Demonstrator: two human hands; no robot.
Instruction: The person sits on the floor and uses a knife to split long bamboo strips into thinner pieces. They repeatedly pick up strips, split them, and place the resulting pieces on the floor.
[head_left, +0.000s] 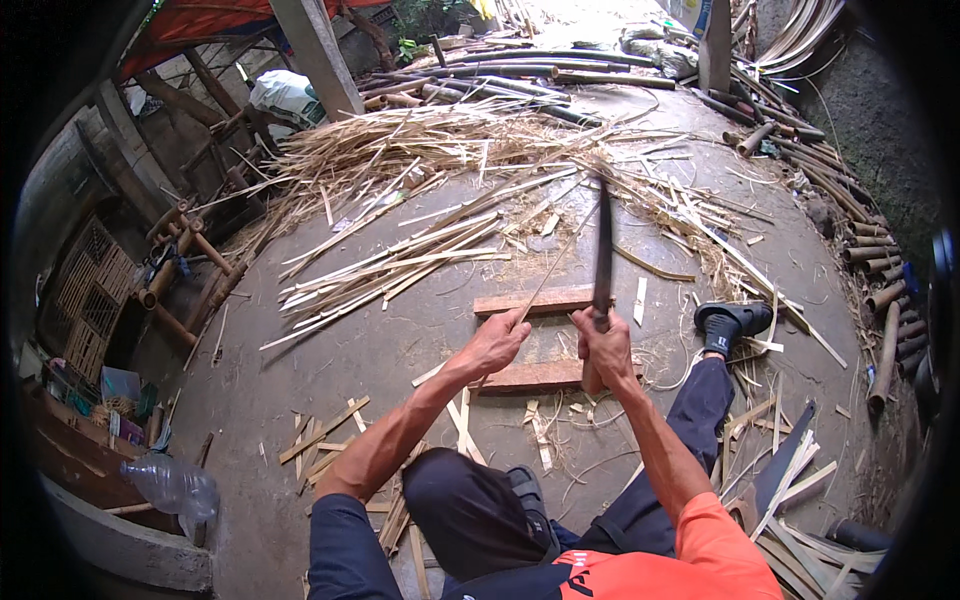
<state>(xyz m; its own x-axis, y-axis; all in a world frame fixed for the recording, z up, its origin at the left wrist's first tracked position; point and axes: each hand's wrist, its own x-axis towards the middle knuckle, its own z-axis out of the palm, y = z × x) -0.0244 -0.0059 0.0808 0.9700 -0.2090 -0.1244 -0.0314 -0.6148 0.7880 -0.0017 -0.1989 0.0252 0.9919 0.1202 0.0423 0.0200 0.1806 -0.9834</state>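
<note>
— Down on the concrete floor [330, 350], what did the person have in hand?

— A long knife [602, 250]. The right hand [603, 350] was clamped around its handle, and the dark, flat blade ran straight up and away from the person, its long axis nearly upright in the picture, tip toward the heap of shavings [430, 140].

— And the other hand?

— The left hand [497, 340] was pinched shut on a thin bamboo strip [548, 280]. That strip was pale, narrow and slightly bowed, slanting from the fingers up and to the right until it met the blade.

— Where did both sit?

— Just above two wooden planks [535, 301], reddish-brown, flat and rough, lying crosswise on the floor, one beyond the hands and one nearer the knees.

— What lay around them?

— Split bamboo slats [390, 265], straw-coloured and straight, fanned out to the left. Whole round bamboo poles [520, 70], greyish-green, lay farther back. A crumpled clear plastic bottle [172, 485] rested at the lower left. The person's foot in a black shoe [735, 320] was just right of the knife hand.
</note>
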